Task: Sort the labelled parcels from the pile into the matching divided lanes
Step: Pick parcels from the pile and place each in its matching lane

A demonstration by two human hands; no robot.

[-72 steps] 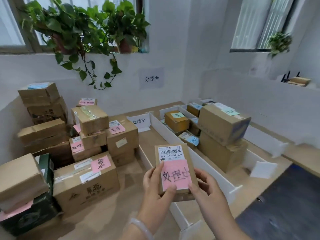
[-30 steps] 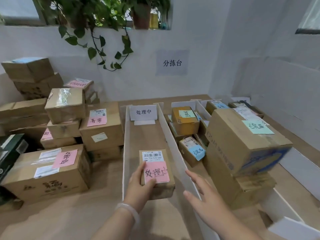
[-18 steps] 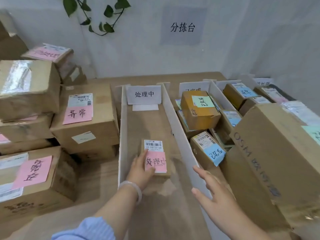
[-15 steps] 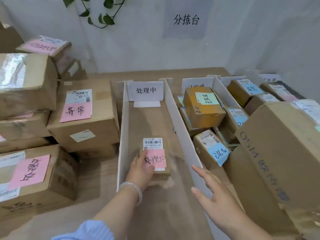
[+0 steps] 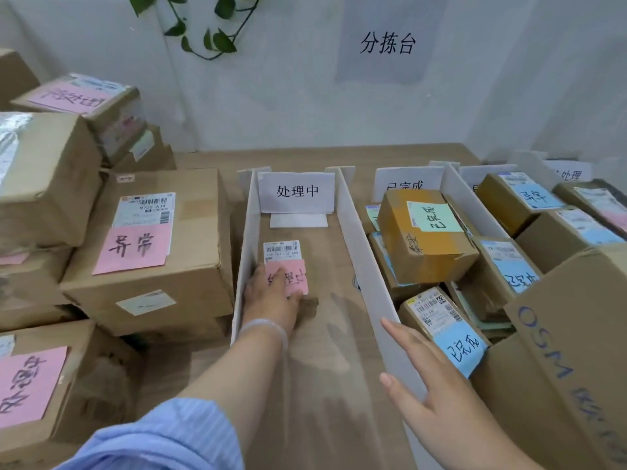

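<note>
**Parcel pushed further up toward the lane sign**

Since a moment ago, our left hand (image 5: 271, 296) has slid the small parcel (image 5: 282, 250) deeper into the lane, closer to the lane sign (image 5: 297, 191) marked 处理中. The parcel now lies flat on the lane floor (image 5: 325, 351), a little in front of the sign and slightly to its left, near the left wall (image 5: 246, 239).

Our fingers lie fairly flat across its pink note (image 5: 297, 278), pressing and pushing, not clutching. The thumb is hidden, so we cannot say whether it hooks the side. We keep the label side up so the note stays readable. What shows of its writing seems to match the sign, which is why we judge this to be the right lane. Pushing it far in probably leaves the near end free for later parcels.

Our right hand (image 5: 437, 391) holds nothing and its fingers are straight and spread. It is well in front of the sign and to its right, over the divider wall (image 5: 366, 266), likely ready to steady that thin board.

Left of the sign, the pile waits, and a big box (image 5: 190, 266) in it carries a pink note. Right of the sign, the next lane holds an orange-brown box (image 5: 424, 252).

We judge this placement almost done, with only the release left.
</note>
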